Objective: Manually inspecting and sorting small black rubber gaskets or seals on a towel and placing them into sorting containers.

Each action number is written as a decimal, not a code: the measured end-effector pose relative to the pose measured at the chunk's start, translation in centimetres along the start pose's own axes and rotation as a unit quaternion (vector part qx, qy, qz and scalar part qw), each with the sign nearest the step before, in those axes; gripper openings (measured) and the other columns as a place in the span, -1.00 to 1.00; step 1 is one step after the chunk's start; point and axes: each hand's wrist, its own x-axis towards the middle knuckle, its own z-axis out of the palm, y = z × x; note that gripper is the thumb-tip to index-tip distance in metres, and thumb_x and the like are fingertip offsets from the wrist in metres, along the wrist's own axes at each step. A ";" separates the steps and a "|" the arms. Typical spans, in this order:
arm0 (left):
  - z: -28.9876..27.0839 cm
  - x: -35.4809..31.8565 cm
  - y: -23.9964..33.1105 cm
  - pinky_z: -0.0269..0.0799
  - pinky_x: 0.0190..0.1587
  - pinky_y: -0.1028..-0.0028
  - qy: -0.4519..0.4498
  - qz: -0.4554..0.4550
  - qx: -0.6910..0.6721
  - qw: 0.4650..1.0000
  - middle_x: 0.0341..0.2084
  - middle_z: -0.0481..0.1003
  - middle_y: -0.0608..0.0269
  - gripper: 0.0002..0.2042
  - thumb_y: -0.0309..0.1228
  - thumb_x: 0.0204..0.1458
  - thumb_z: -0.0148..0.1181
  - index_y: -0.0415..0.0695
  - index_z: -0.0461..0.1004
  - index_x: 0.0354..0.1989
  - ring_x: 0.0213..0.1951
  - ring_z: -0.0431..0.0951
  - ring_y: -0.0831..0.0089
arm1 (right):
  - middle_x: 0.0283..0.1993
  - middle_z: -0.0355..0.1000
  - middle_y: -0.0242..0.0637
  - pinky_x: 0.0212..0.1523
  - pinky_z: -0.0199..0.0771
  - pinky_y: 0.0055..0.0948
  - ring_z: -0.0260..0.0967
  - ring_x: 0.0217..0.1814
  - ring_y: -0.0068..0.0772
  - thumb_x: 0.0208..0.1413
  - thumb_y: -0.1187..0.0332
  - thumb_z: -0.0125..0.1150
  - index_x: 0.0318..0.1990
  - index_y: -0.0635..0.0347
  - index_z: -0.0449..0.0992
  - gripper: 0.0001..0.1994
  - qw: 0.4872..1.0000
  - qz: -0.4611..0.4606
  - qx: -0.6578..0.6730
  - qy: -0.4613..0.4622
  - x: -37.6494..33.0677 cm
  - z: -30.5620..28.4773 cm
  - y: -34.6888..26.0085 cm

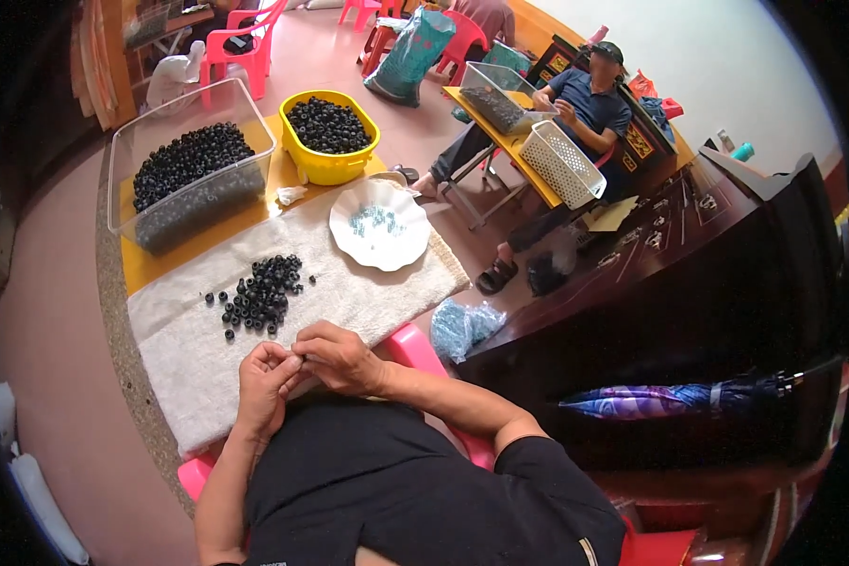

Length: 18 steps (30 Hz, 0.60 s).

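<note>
My left hand (pixel 264 382) and my right hand (pixel 341 357) meet fingertip to fingertip over the near edge of a white towel (pixel 174 330). Both are closed in a pinch. Whatever sits between the fingertips is too small and covered to make out. Just beyond them on the towel lies a loose pile of small black ring-like pieces (pixel 262 294), with a few scattered at its sides. A white plate with a scalloped rim (pixel 401 253) stands to the far right of the pile, with small clear bluish bits on it.
Behind the towel, a clear plastic bin (pixel 123 184) and a yellow tub (pixel 335 172) hold many black pieces. A crumpled tissue (pixel 291 195) lies nearby. A folded umbrella (pixel 670 398) rests on dark furniture at right. Another person (pixel 590 108) sits at a second table.
</note>
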 end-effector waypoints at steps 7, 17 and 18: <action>-0.4 0.1 -0.4 0.56 -0.32 0.58 -0.005 0.002 -0.013 1.000 -0.42 0.50 0.26 -0.87 -0.60 0.08 0.23 -0.17 0.36 -0.34 -0.39 0.56 0.54 | -0.26 0.44 -0.15 -0.28 0.52 -0.33 0.46 -0.27 -0.15 -0.15 0.59 0.34 -0.15 0.29 0.51 -0.68 0.998 -0.053 -0.020 0.003 0.2 -0.6 0.2; -0.3 0.4 -0.5 0.37 -0.49 0.71 -0.003 0.001 0.019 1.000 -0.48 0.48 0.29 -0.85 -0.63 0.08 0.21 -0.15 0.34 -0.39 -0.48 0.48 0.63 | -0.37 0.43 -0.14 -0.34 0.48 -0.28 0.42 -0.35 -0.13 -0.12 0.58 0.24 0.08 0.34 0.41 -0.50 0.997 -0.059 -0.041 -0.020 0.1 -0.4 -0.3; -0.4 0.4 -0.5 0.34 -0.51 0.72 -0.006 -0.003 0.019 1.000 -0.48 0.49 0.30 -0.85 -0.62 0.07 0.22 -0.15 0.35 -0.39 -0.50 0.46 0.64 | -0.39 0.42 -0.14 -0.33 0.47 -0.26 0.40 -0.35 -0.12 -0.09 0.56 0.21 0.13 0.34 0.37 -0.48 0.998 -0.051 -0.038 -0.028 0.1 -0.4 -0.3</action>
